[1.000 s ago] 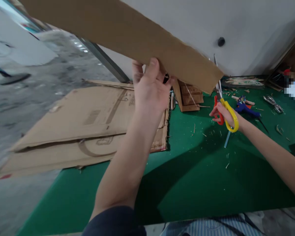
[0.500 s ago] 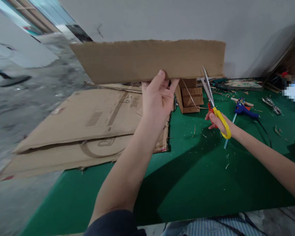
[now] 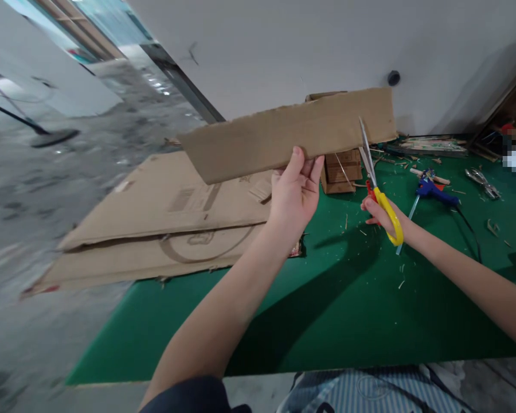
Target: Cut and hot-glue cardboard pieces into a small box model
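Note:
My left hand [image 3: 296, 189] pinches the lower edge of a long brown cardboard strip [image 3: 249, 146], thumb in front and fingers behind. The strip is held up above the table, its left end tilted lower than its right. Scissors [image 3: 373, 178] with one yellow and one red handle are in my right hand [image 3: 384, 215]. Their blades are parted and point up at the strip's lower edge near its right end; whether the edge lies between them I cannot tell. Behind the strip, partly hidden, stands a small cardboard structure [image 3: 341, 172].
Flattened cardboard boxes [image 3: 129, 206] lie over the left side of the green table [image 3: 327, 332]. A blue glue gun [image 3: 436, 192] with its cord lies on the right, near a clear-wrapped item [image 3: 481, 182]. Thin wooden sticks [image 3: 434, 144] and scraps are along the wall [image 3: 284, 51].
The cardboard strip has tilted, its left end dropping and swinging inward. My left hand has shifted slightly right and down. The scissors stay close to the strip's right end. The view has turned slightly.

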Available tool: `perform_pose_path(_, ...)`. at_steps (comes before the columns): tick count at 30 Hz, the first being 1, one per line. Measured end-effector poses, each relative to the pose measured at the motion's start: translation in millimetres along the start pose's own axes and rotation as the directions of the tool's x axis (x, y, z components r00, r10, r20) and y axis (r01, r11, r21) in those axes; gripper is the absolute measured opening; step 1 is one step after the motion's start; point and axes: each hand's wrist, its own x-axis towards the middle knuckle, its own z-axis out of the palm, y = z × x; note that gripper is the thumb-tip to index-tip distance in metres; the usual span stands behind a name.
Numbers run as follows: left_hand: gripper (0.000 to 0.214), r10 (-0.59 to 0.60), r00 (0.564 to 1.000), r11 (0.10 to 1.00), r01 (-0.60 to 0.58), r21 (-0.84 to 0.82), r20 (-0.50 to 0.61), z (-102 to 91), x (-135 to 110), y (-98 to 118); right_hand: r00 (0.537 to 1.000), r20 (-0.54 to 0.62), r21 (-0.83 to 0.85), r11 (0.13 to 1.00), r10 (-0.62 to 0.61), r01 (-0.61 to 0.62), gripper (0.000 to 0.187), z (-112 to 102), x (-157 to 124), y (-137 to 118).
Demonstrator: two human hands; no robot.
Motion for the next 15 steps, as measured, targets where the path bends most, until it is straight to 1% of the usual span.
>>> perform_pose_path(3, 0.024, -0.010, 1.000, 1.000, 0.010, 0.029, -0.003, -1.7, -2, -7, 1.000, -0.023, -0.018, 1.000, -0.007, 0.007, 0.065, 5, -2, -3)
perform_pose_path(7, 0.023, 0.018, 1.000, 0.999, -0.019, 0.048, 0.019, -4.8, 1, -15, 0.998, -0.048, -0.051, 0.998, -0.042, 0.040, 0.064, 8, -3, -5)
perform_pose_path(9, 0.024, 0.013, 0.999, 0.999, -0.014, 0.039, 0.037, -5.1, 2, -16, 0.998, -0.040, -0.036, 0.998, -0.052, 0.050, 0.064, 8, -3, -6)
perform_pose_path(12, 0.025, 0.009, 0.998, 1.000, -0.010, 0.017, 0.062, -4.4, 3, -17, 0.998, -0.057, 0.016, 1.000, -0.023, 0.024, 0.061, 7, -4, -8)
perform_pose_path(15, 0.025, 0.019, 0.998, 0.999, -0.021, 0.026, 0.061, -3.9, 4, -16, 0.994, -0.108, -0.029, 0.999, -0.020, 0.017, 0.059, 7, -6, -10)
